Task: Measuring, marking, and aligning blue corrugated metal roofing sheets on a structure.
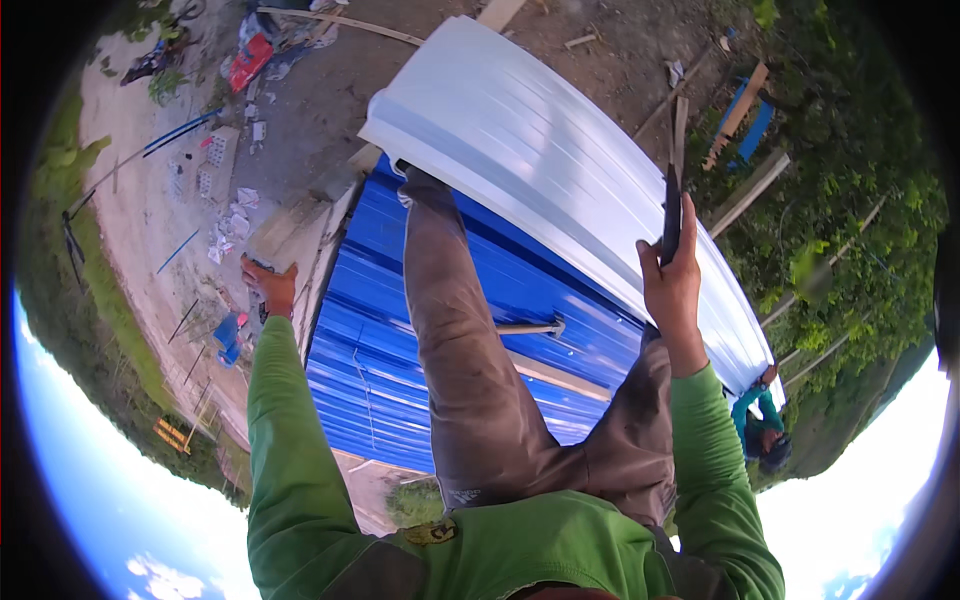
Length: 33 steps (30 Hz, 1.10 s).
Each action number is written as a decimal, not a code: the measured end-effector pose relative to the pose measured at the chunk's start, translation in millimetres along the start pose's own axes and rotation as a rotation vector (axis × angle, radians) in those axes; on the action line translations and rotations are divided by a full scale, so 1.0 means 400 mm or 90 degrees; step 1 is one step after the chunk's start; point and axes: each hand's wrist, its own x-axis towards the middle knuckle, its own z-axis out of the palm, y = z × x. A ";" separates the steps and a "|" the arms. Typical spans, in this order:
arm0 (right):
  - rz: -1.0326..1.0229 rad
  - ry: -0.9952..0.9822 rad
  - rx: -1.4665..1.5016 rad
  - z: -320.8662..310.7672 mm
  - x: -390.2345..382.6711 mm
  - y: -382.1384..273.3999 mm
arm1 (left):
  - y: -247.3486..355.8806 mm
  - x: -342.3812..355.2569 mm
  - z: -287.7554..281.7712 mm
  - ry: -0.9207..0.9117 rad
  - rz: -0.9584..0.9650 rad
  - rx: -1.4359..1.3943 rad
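**On the roof, one hand on a dark tool, the other at the sheet's edge**

The right hand (672,285) has its fingers wrapped tight round the lower end of a flat dark tool (671,212), thumb towards the camera; the tool stands upright above the fist, its thin blade-like length lying against the white corrugated roofing sheet (540,150); what kind of tool it is cannot be made out; the green sleeve (715,450) runs down from the wrist to the lower edge

The left hand (270,285) is curled at the left rim of the blue corrugated roofing sheet (370,330), fingers bent and drawn together; whether they grip the edge itself or a timber beside it cannot be told

Between the two arms a leg in grey-brown trousers (460,350) stretches out over the blue sheet, its foot reaching the lower edge of the white sheet, which overlaps the blue one; a hammer (530,327) lies on the blue sheet just right of the knee, apart from both hands

Beyond the roof, at the right, another person in a teal top (760,410) stands well below; planks (745,195) and scattered litter (235,215) lie on the bare ground; green bushes (860,230) close the right side
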 end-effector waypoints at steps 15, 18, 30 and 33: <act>-0.018 -0.115 -0.284 0.209 -0.015 0.245 | 0.205 -0.053 0.041 -0.062 -0.175 -0.017; -0.017 -0.106 -0.322 0.215 -0.008 0.246 | 0.202 -0.057 0.043 -0.057 -0.156 -0.019; -0.018 -0.128 -0.348 0.208 0.009 0.236 | 0.211 -0.055 0.040 -0.075 -0.177 -0.014; -0.006 -0.130 -0.337 0.214 0.008 0.239 | 0.208 -0.051 0.039 -0.084 -0.181 -0.007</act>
